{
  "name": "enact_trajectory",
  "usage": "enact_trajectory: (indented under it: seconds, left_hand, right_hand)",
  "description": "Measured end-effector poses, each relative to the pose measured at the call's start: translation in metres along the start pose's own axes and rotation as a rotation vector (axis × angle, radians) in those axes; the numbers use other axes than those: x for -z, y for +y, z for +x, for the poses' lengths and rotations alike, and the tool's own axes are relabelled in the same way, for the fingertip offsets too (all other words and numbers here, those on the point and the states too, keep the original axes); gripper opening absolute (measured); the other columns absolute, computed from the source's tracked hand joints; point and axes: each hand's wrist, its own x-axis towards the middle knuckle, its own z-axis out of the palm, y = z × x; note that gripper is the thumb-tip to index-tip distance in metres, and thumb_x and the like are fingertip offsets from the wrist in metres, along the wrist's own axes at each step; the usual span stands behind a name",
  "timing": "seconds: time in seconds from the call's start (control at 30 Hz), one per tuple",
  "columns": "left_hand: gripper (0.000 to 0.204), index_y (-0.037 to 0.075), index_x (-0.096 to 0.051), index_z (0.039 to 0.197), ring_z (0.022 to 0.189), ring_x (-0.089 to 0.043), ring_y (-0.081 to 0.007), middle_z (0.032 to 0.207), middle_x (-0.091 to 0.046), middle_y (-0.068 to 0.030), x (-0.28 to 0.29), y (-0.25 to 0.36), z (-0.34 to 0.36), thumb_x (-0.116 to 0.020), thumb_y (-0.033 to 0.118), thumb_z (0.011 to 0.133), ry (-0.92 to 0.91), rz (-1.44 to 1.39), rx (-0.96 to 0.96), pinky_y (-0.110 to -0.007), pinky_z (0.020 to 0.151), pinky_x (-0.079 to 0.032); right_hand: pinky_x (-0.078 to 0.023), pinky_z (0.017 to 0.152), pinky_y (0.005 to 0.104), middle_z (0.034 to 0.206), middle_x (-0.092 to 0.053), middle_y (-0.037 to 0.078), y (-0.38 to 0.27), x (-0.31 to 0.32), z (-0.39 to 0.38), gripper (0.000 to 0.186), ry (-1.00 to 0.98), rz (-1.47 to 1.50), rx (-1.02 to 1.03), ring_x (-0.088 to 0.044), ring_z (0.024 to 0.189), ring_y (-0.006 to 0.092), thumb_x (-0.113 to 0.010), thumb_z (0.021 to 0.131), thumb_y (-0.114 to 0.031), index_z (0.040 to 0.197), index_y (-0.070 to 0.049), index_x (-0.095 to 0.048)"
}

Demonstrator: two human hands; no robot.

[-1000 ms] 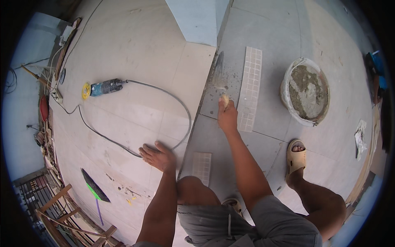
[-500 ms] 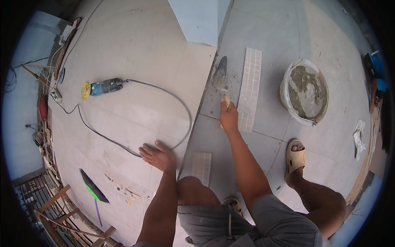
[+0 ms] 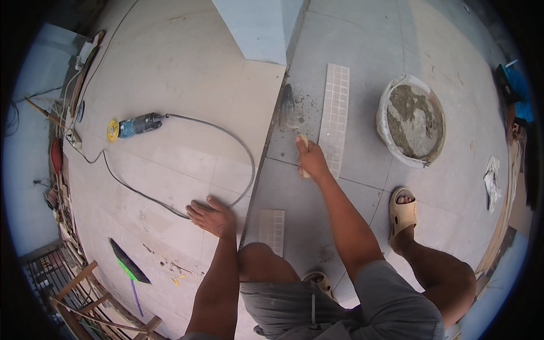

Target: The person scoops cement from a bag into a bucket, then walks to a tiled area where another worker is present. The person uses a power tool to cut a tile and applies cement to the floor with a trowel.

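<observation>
My right hand (image 3: 313,160) is closed round the pale handle of a trowel (image 3: 288,105). Its grey blade is low over the grey floor, close along the foot of the raised pale step; whether it touches the step cannot be told. Crumbs of mortar (image 3: 306,107) are scattered beside the blade. My left hand (image 3: 212,216) lies flat on the step near its edge, fingers spread, by a black cable (image 3: 249,164). A long gridded tile strip (image 3: 334,113) lies right of the trowel, and a shorter tile piece (image 3: 272,229) lies by my knee.
A bucket of grey mortar (image 3: 383,124) stands at the right. On the step lie an angle grinder (image 3: 136,126) with a yellow disc and a broom (image 3: 129,260). A pale blue pillar (image 3: 255,28) rises at the far end. My sandalled foot (image 3: 403,212) is below the bucket.
My right hand has shifted the trowel slightly left, nearer the step, and its blade looks narrower. My left hand stays flat in place. The whole view has shifted slightly.
</observation>
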Motion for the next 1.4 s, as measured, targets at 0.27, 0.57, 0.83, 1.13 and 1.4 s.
enact_trajectory:
  seconds: [0.27, 0.57, 0.83, 1.13, 1.4]
  left_hand:
    - [0.074, 0.001, -0.027, 0.148, 0.148, -0.012, -0.0372, 0.157, -0.019, -0.0229, 0.004, 0.0, 0.0, -0.035, 0.054, 0.097, -0.045, -0.04, 0.013, -0.052, 0.121, -0.011]
    - [0.073, 0.003, -0.029, 0.148, 0.148, -0.014, -0.0352, 0.157, -0.021, -0.0218, 0.0, -0.001, -0.001, -0.036, 0.055, 0.098, -0.02, -0.021, 0.007, -0.05, 0.121, -0.011]
    - [0.073, 0.003, -0.028, 0.149, 0.149, -0.013, -0.0351, 0.158, -0.019, -0.0208, 0.004, 0.0, -0.002, -0.035, 0.054, 0.098, -0.038, -0.026, 0.016, -0.049, 0.121, -0.01]
    - [0.073, 0.002, -0.029, 0.149, 0.149, -0.014, -0.0345, 0.158, -0.021, -0.0202, 0.001, 0.001, -0.002, -0.035, 0.054, 0.098, -0.014, -0.015, 0.008, -0.048, 0.121, -0.011]
    - [0.073, 0.003, -0.029, 0.149, 0.148, -0.015, -0.0343, 0.158, -0.022, -0.019, 0.003, 0.004, -0.004, -0.035, 0.055, 0.098, -0.03, -0.022, 0.015, -0.048, 0.121, -0.012]
  right_hand:
    - [-0.046, 0.043, 0.031, 0.069, -0.055, 0.01, -0.039, 0.017, -0.014, 0.041, 0.107, -0.124, 0.158, -0.053, 0.047, 0.0146, -0.058, 0.096, -0.035, 0.108, 0.004, -0.053]
    - [-0.057, 0.075, 0.0448, 0.099, -0.068, 0.026, -0.124, 0.043, -0.027, 0.047, -0.067, -0.719, 0.03, -0.069, 0.086, 0.0378, -0.053, 0.097, -0.029, 0.132, 0.002, -0.05]
    - [-0.054, 0.068, 0.0435, 0.094, -0.068, 0.023, -0.098, 0.075, -0.062, 0.05, -0.174, -0.595, 0.043, -0.068, 0.08, 0.0376, -0.057, 0.093, -0.028, 0.132, 0.002, -0.047]
    - [-0.05, 0.085, 0.0456, 0.101, -0.069, 0.017, -0.067, 0.097, -0.068, 0.047, -0.48, -1.342, 0.314, -0.065, 0.098, 0.0356, -0.061, 0.09, -0.035, 0.129, -0.01, -0.056]
    - [-0.052, 0.082, 0.0426, 0.098, -0.068, 0.024, -0.107, 0.108, 0.032, 0.046, 0.149, -0.583, 0.039, -0.067, 0.096, 0.0339, -0.065, 0.087, -0.038, 0.108, 0.003, -0.067]
